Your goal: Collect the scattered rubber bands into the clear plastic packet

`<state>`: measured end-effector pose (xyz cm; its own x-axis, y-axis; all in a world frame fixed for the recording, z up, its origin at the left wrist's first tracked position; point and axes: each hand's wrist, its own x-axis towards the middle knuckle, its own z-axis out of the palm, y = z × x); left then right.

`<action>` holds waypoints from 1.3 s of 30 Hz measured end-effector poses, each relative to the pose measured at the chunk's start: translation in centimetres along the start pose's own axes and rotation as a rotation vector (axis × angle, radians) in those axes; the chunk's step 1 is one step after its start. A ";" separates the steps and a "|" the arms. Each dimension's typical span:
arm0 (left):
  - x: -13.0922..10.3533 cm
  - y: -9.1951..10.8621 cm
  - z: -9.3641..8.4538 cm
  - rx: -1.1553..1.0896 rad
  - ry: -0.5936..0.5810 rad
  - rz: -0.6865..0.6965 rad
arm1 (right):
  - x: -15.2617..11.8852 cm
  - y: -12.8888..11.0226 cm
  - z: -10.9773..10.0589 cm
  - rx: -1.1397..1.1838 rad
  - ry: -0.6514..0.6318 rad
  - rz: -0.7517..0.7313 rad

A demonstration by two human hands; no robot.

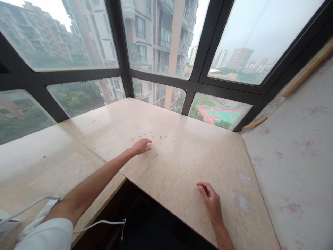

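Observation:
Several small thin rings [156,155] lie scattered on the pale marbled surface [166,180]. My left hand [141,146] reaches in among them, its thumb and fingers apart over a ring near the fingertips; whether it touches that ring is too small to tell. My right hand [210,198] rests near the front edge on the right, well away from the rings. Its fingers are curled and the fingertips are close to the thumb. Anything between them is too small to make out.
Two clear plastic packets [241,202] lie at the right by the flowered wall [291,180]. A white cable [101,222] hangs by the front edge at lower left, with a white box [7,225] beyond. Dark-framed windows [161,78] border the back.

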<state>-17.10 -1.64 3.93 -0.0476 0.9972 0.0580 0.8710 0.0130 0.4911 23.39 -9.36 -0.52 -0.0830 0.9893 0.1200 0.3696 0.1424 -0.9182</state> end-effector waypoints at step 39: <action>-0.5 2.9 6.8 0.371 0.188 -0.190 | 0.2 0.3 0.0 -0.031 -0.018 -0.045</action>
<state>-11.26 -1.55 -0.60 -0.2817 0.9442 0.1709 0.9528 0.2542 0.1660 23.50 -9.16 -0.83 -0.1166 0.9813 0.1534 0.3932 0.1874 -0.9001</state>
